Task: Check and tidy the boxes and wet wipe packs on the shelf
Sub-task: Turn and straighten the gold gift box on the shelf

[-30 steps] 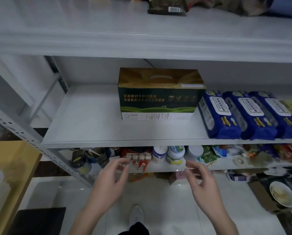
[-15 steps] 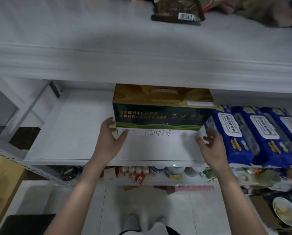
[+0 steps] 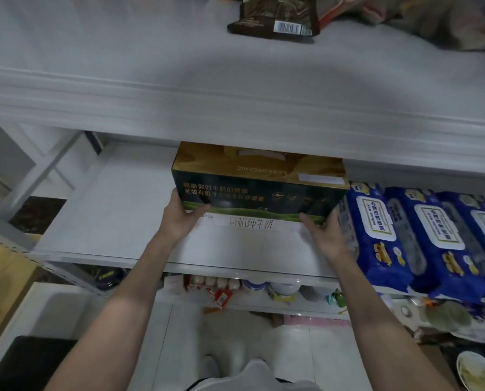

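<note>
Both hands are on the box (image 3: 261, 182), a dark green and gold carton standing on the middle shelf (image 3: 109, 210), long face to the front. The left hand (image 3: 179, 218) takes the lower left corner: thumb laid across the front, fingers wrapped round the end and out of sight behind it. That grip is closed on the carton. The right hand (image 3: 324, 235) mirrors it at the lower right corner, thumb on the front face, fingers tucked round the end, so its grip is closed on the carton too, though the fingertips are hidden.

The rear of the carton's top runs under the edge of the upper shelf (image 3: 179, 88), so its back is lost from view. Whether the base is flat on the shelf or lifted, I cannot tell.

Just to the right, the blue wet wipe packs (image 3: 376, 235) lie side by side; three show, the last cut off by the frame. The right hand covers the seam, so touching or just apart is unclear.

Up top, a dark bag (image 3: 272, 18) with a barcode, its upper part cropped. The lower shelf (image 3: 264, 303) shows only a blurred strip of jars and packets. A bowl (image 3: 474, 371) is half cropped at the bottom right corner.
</note>
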Action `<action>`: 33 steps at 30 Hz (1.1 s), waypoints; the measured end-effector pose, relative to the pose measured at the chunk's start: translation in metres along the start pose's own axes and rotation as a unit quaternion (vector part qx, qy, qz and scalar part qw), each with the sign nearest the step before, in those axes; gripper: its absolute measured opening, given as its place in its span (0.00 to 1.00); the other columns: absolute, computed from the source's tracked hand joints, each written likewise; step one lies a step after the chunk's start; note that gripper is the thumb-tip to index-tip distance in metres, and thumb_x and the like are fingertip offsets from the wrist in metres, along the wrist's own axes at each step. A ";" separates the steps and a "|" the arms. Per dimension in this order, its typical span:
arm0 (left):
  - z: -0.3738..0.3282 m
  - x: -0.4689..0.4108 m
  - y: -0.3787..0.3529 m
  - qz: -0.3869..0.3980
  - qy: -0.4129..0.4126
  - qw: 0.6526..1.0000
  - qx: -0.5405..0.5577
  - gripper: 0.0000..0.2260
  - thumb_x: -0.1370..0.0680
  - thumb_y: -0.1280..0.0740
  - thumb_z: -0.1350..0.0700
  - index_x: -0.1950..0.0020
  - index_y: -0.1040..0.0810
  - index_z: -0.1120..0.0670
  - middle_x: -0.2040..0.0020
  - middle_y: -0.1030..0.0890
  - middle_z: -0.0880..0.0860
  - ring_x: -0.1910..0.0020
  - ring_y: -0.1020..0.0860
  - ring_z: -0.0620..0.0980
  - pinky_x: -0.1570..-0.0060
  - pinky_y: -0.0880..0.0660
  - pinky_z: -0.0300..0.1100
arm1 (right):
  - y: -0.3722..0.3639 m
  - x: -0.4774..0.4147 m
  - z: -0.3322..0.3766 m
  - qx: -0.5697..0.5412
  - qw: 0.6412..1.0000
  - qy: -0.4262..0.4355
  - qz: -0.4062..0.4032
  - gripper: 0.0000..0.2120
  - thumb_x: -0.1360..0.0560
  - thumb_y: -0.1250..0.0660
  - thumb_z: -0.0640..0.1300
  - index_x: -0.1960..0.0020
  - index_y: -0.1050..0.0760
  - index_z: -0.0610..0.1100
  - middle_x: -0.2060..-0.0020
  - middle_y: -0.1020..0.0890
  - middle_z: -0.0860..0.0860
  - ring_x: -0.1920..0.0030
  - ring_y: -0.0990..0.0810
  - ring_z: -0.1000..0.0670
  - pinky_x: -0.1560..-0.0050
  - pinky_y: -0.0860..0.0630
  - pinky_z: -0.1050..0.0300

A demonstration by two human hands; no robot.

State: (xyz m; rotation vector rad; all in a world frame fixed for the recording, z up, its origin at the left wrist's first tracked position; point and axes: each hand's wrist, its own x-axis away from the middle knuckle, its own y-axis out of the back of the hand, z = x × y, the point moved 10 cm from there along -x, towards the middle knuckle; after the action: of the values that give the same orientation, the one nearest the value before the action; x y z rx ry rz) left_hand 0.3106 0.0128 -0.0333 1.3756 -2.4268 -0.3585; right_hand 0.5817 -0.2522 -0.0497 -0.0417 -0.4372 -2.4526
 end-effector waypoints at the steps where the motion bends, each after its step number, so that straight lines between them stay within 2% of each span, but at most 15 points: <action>1: 0.002 0.002 0.000 -0.006 0.000 1.000 0.006 0.30 0.28 0.22 0.55 0.30 0.32 0.53 0.36 0.20 0.53 0.37 0.22 0.55 0.34 0.24 0.56 | 0.000 0.002 0.000 -0.009 1.000 -0.003 -0.002 0.43 0.31 0.24 0.61 0.22 0.38 0.55 0.28 0.24 0.52 0.26 0.27 0.48 0.24 0.31 0.37; 7: 0.017 0.039 0.005 -0.021 -0.005 1.000 -0.003 0.31 0.27 0.22 0.54 0.29 0.32 0.53 0.36 0.20 0.52 0.37 0.22 0.54 0.35 0.24 0.52 | 0.007 0.037 -0.006 0.003 1.000 0.010 -0.016 0.36 0.24 0.25 0.50 0.21 0.38 0.52 0.27 0.24 0.51 0.26 0.27 0.49 0.25 0.30 0.39; 12: 0.026 0.088 0.014 -0.030 -0.026 0.999 -0.010 0.31 0.27 0.23 0.53 0.28 0.32 0.53 0.37 0.20 0.48 0.38 0.22 0.49 0.35 0.25 0.47 | 0.013 0.082 -0.015 -0.017 0.999 0.034 -0.010 0.41 0.27 0.25 0.60 0.20 0.40 0.56 0.25 0.26 0.54 0.24 0.29 0.50 0.25 0.29 0.38; 14: 0.025 0.103 0.019 -0.032 -0.038 0.999 -0.010 0.31 0.27 0.23 0.54 0.28 0.32 0.53 0.38 0.20 0.47 0.38 0.22 0.46 0.37 0.26 0.44 | 0.014 0.100 -0.015 -0.027 0.999 0.031 -0.009 0.38 0.26 0.25 0.55 0.21 0.38 0.55 0.27 0.24 0.55 0.26 0.26 0.52 0.26 0.28 0.40; 17: 0.024 0.118 0.024 -0.038 -0.042 0.998 -0.011 0.29 0.27 0.23 0.56 0.30 0.31 0.53 0.40 0.20 0.46 0.39 0.21 0.47 0.39 0.24 0.45 | 0.017 0.118 -0.015 -0.023 0.999 0.034 -0.019 0.35 0.24 0.26 0.48 0.21 0.37 0.53 0.28 0.23 0.55 0.27 0.26 0.53 0.29 0.27 0.46; 19: 0.024 0.123 0.026 -0.040 -0.031 0.999 -0.015 0.28 0.27 0.23 0.56 0.31 0.31 0.51 0.42 0.20 0.46 0.41 0.21 0.48 0.42 0.23 0.46 | 0.020 0.124 -0.015 -0.014 0.998 0.041 -0.035 0.34 0.24 0.26 0.46 0.22 0.35 0.52 0.30 0.23 0.57 0.29 0.27 0.53 0.32 0.26 0.50; 21: 0.021 0.122 0.028 -0.036 -0.029 0.999 -0.019 0.26 0.27 0.23 0.55 0.34 0.31 0.47 0.43 0.20 0.45 0.43 0.21 0.49 0.43 0.21 0.48 | 0.022 0.125 -0.013 -0.006 0.998 0.045 -0.048 0.33 0.24 0.26 0.46 0.23 0.34 0.51 0.32 0.22 0.56 0.32 0.25 0.56 0.39 0.26 0.58; 23: 0.017 0.120 0.029 -0.031 -0.037 0.999 -0.022 0.24 0.26 0.24 0.54 0.34 0.30 0.47 0.43 0.20 0.44 0.43 0.22 0.48 0.44 0.22 0.46 | 0.023 0.124 -0.009 -0.006 0.998 0.046 -0.049 0.29 0.24 0.26 0.46 0.27 0.31 0.51 0.35 0.20 0.56 0.39 0.22 0.64 0.48 0.24 0.69; 24: 0.013 0.119 0.030 -0.032 -0.043 0.998 -0.014 0.24 0.26 0.24 0.54 0.34 0.29 0.48 0.43 0.20 0.45 0.43 0.22 0.47 0.44 0.22 0.46 | 0.024 0.122 -0.005 -0.012 0.998 0.045 -0.049 0.26 0.25 0.26 0.45 0.29 0.30 0.53 0.37 0.19 0.57 0.42 0.21 0.67 0.53 0.22 0.71; 28: 0.003 0.103 0.032 -0.042 -0.032 0.999 0.016 0.19 0.26 0.24 0.52 0.38 0.26 0.49 0.46 0.18 0.44 0.46 0.21 0.40 0.49 0.23 0.40 | 0.023 0.105 0.014 -0.041 0.998 0.037 -0.042 0.19 0.23 0.27 0.41 0.38 0.28 0.56 0.43 0.20 0.59 0.49 0.20 0.73 0.59 0.22 0.74; 31: -0.003 0.090 0.027 -0.035 -0.020 0.998 0.041 0.18 0.25 0.25 0.53 0.38 0.26 0.48 0.47 0.20 0.40 0.49 0.23 0.34 0.55 0.26 0.28 | 0.022 0.090 0.021 -0.053 0.997 0.026 -0.044 0.20 0.22 0.27 0.40 0.35 0.29 0.53 0.44 0.21 0.58 0.53 0.21 0.76 0.61 0.24 0.76; 33: -0.002 0.084 0.025 -0.045 -0.011 0.996 0.071 0.18 0.25 0.25 0.57 0.36 0.25 0.52 0.47 0.19 0.41 0.51 0.20 0.34 0.57 0.25 0.26 | 0.019 0.084 0.018 -0.056 0.997 0.022 -0.039 0.20 0.21 0.29 0.40 0.32 0.30 0.49 0.44 0.22 0.60 0.54 0.21 0.76 0.62 0.25 0.77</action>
State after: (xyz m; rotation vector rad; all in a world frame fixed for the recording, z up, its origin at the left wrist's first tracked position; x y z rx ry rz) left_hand 0.2513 -0.0472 -0.0090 1.5515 -2.4561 -0.2274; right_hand 0.5254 -0.3101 -0.0152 -0.0190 -0.2860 -2.5477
